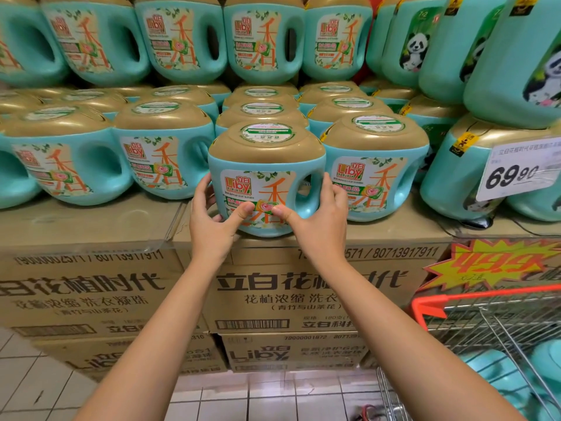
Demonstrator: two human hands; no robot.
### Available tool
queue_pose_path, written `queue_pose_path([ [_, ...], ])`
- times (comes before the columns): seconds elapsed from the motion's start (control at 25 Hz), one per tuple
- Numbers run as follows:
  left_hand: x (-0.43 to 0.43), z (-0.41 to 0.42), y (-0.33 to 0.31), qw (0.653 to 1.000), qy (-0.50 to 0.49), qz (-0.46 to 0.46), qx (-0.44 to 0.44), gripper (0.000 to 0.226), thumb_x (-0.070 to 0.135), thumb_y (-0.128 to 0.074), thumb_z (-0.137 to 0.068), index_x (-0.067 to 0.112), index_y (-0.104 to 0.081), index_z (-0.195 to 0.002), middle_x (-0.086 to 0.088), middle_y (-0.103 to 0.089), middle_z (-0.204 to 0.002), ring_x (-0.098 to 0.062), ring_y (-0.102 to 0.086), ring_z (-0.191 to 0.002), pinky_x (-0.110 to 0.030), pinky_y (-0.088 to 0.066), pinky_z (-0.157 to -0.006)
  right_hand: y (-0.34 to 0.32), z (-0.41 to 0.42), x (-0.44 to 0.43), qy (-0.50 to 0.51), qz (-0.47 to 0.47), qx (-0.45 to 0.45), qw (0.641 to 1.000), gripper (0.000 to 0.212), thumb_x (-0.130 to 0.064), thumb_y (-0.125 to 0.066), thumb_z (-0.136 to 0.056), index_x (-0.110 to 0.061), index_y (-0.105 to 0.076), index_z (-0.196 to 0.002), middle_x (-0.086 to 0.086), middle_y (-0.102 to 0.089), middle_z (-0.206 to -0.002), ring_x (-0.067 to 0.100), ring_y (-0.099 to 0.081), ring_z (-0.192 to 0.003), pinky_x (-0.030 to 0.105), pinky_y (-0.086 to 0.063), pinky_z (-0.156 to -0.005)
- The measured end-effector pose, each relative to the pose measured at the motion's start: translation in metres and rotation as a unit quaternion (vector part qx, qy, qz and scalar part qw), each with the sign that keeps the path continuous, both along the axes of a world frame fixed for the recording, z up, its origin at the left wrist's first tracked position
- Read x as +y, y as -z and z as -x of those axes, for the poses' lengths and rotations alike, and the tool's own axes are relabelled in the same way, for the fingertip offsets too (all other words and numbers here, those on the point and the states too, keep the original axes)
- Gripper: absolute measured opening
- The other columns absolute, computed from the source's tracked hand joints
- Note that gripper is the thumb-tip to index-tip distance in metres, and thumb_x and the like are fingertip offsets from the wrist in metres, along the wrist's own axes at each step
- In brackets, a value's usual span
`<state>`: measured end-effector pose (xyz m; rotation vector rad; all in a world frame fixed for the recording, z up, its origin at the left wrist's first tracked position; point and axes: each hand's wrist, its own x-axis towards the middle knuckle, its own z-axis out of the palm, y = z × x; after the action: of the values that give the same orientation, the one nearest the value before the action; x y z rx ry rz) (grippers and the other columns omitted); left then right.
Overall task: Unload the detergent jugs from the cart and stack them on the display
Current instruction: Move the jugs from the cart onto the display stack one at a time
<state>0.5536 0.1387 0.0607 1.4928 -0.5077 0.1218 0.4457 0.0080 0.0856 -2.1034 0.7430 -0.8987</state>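
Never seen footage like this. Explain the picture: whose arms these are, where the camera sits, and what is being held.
No machine here: a person wears one camera on the head, looking forward and down, so you see their own bare arms. The left hand and right hand grip a teal jug with a gold lid from both sides, at the front of stacked cardboard boxes. More jugs stand in rows around it. At lower right is a wire cart holding more teal containers.

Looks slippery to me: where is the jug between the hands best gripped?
Likely the loop handle on the right of the jug, coming from the right: fingers can hook through its opening. The left hand can steady the smooth, rounded opposite wall.
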Motion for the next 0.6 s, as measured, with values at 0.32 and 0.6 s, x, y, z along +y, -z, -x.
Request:
queue_pose_path([
  [0.32, 0.001, 0.052, -0.006, 0.993, -0.114, -0.031, -0.003, 0.061, 0.028, -0.08, -0.078, 0.024, -0.05, -0.131, 0.005, -0.048, -0.131, -0.004, -0.048, -0.118, -0.023, -0.044, -0.095, -0.002, 0.047, -0.011, -0.065, -0.072, 0.032, 0.995, 0.052, -0.031, -0.07, -0.086, -0.014, -0.052, -0.132, 0.003, -0.057, -0.12, 0.012, -0.055, -0.104, 0.027, -0.047, -0.092],
  [0.6, -0.03, 0.183, 0.054, 0.978, 0.149, -0.047, 0.14, 0.031, -0.004, -0.061, -0.089, 0.024, -0.069, -0.1, 0.003, -0.072, -0.092, -0.002, -0.066, -0.088, -0.013, -0.051, -0.079, 0.06, 0.223, -0.052, 0.017, -0.219, -0.039, 0.975, 0.024, -0.002, -0.065, -0.086, -0.025, -0.068, -0.083, -0.002, -0.06, -0.07, 0.003, -0.052, -0.064, 0.011, -0.044, -0.062],
])
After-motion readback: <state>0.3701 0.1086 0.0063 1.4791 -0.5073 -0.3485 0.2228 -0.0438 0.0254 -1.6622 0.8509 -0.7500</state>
